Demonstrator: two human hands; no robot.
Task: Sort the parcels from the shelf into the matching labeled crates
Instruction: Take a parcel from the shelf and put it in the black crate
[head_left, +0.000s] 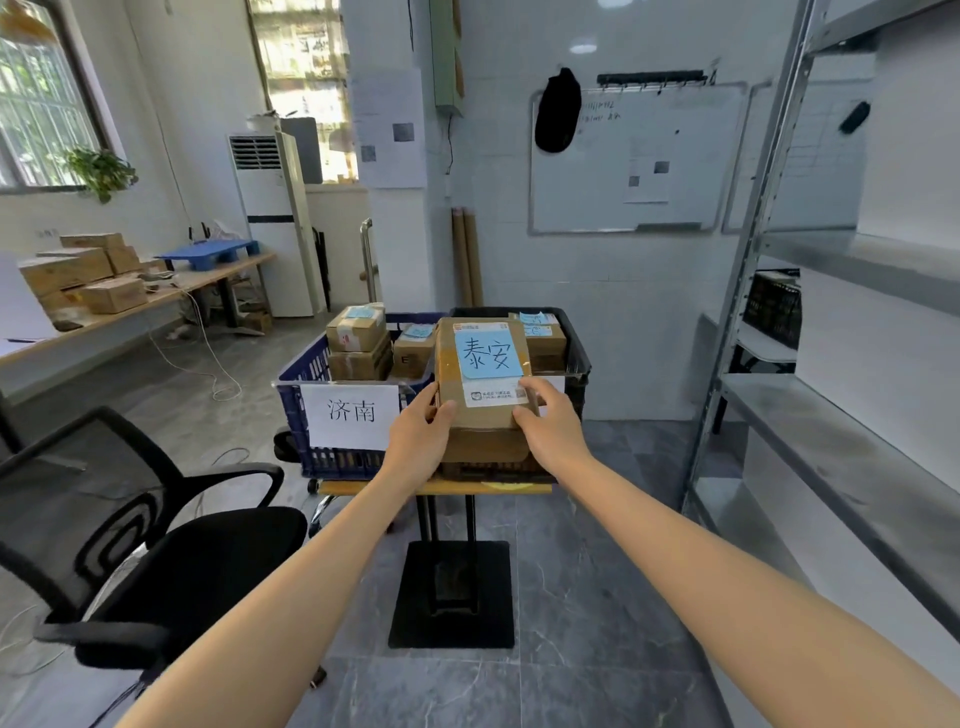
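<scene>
The person is holding one brown parcel (483, 374) in both hands. The left hand (418, 434) is gripping its near left corner, with the thumb on top. The right hand (550, 423) is gripping its near right corner the same way. So both hands are clamped on the parcel, one on each side, and neither one is nearer.

The parcel is tipping up toward the person, showing a blue note (488, 353) with "泰安" written on it. It is sitting right in front of the black crate (576, 358), at that crate's near edge. The blue crate (296, 410) is standing just to the left, and its white sign (353, 415) is showing "济南", which is a different name.

The black crate's own sign is hiding behind the parcel and the right hand, so I cannot read it. I think the parcel is heading straight ahead and down, into the black crate.
</scene>
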